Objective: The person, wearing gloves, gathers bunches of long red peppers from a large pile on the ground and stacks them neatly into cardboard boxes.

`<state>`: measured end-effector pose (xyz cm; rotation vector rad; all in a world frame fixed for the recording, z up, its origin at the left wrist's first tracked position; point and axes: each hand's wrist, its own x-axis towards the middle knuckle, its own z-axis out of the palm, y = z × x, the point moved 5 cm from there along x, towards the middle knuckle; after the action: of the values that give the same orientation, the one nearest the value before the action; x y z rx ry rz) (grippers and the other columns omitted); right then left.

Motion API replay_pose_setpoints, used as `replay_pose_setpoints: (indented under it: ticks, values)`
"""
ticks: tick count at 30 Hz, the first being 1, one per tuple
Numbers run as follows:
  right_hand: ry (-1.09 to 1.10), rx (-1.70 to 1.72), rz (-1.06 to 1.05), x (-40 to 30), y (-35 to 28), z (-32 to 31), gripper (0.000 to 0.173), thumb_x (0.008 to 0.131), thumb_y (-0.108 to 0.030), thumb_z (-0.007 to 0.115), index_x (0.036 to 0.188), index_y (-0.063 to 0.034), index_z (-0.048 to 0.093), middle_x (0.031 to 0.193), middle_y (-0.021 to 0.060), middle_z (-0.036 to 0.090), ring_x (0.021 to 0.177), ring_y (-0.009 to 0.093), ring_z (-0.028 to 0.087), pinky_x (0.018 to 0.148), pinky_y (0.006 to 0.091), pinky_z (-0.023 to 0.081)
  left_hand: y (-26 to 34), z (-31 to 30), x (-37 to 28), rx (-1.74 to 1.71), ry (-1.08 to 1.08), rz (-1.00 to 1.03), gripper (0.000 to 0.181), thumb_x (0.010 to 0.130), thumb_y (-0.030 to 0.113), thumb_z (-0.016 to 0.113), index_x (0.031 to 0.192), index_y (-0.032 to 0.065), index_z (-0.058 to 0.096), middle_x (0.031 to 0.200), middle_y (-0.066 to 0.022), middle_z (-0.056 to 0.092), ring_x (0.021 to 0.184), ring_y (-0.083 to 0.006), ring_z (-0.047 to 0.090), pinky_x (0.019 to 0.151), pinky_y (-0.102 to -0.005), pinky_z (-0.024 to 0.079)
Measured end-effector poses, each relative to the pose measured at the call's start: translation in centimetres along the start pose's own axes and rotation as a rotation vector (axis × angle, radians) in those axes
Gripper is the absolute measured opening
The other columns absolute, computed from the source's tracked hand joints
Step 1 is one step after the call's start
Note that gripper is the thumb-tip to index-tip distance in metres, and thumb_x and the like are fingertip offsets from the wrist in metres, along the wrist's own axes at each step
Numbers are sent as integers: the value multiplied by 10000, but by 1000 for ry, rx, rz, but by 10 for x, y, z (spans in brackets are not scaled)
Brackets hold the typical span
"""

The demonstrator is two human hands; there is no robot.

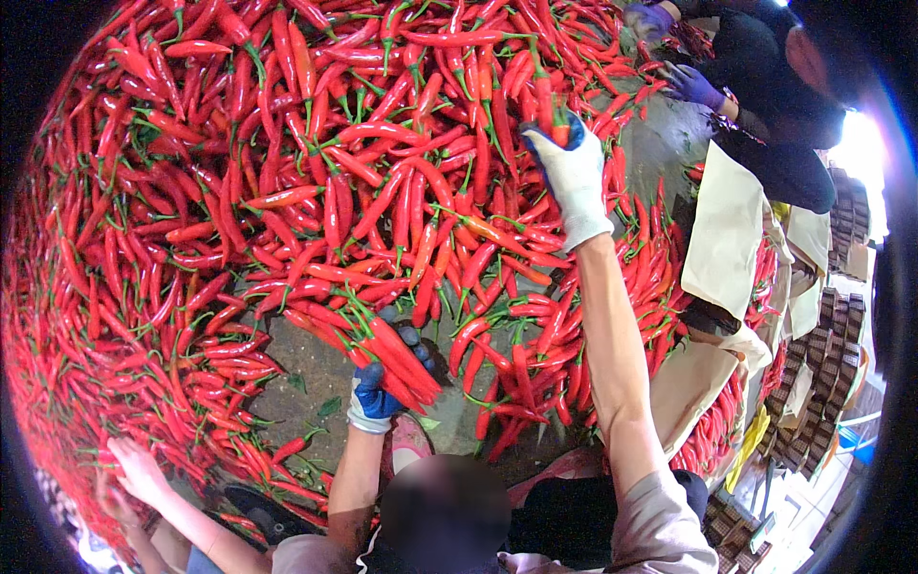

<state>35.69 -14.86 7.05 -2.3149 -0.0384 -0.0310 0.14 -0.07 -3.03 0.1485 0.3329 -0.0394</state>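
My left hand [376, 398], in a white and blue coated work glove, holds a bunch of several long red chili peppers [391, 351] low in front of me, lying side by side with green stems towards the far end. My right hand [570, 168], in a similar glove, reaches out over the far right of a large chili pepper heap [344, 151]. Its thumb and fingers are closed around at least one red chili pepper [559, 129]; blur hides how many. Loose chili peppers lie below and beside both hands.
Bare floor [301, 366] shows around my left hand. At right stand open cardboard boxes [724, 229] of chili peppers and stacked brown crates or cartons [817, 380]. A person's purple-gloved hand [692, 86] is at upper right; another person's bare hand [136, 470] touches the heap at lower left.
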Motion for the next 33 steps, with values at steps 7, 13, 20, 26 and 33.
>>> replay_pose_setpoints:
  ticks: [7,13,20,26,33]
  values:
    - [18,-187,-188,-8,-20,27,568,683,-308,778,1146,-33,596,965,178,686,866,341,663,768,428,510,-3,5,3,20,96,6,777,786,284,733,1432,120,333,1289,-129,530,1169,-312,539,1003,-502,436]
    - [-359,896,416,-48,23,8,222,811,-125,714,1008,-28,682,862,13,677,728,88,607,674,244,486,0,5,1,20,39,-7,777,781,283,740,1423,106,339,1302,-140,525,1176,-323,538,1015,-515,431]
    - [-656,187,-30,-87,20,-6,334,792,-183,716,1075,-17,650,854,49,679,758,114,618,724,271,487,-3,-1,-3,26,78,-10,817,796,301,735,1460,125,293,1305,-139,523,1192,-331,531,1017,-511,431]
    - [-261,-22,8,-65,9,8,456,706,-320,777,1030,-22,659,905,160,689,843,302,660,788,388,502,-4,3,-2,23,34,21,798,804,292,726,1456,124,298,1290,-135,530,1166,-321,543,1002,-506,441]
    - [-99,-112,19,-65,-3,40,466,697,-343,810,1015,-25,687,790,104,690,704,188,652,700,338,500,-5,2,-4,86,60,-6,718,821,327,694,1418,124,351,1299,-111,522,1169,-308,534,998,-490,442]
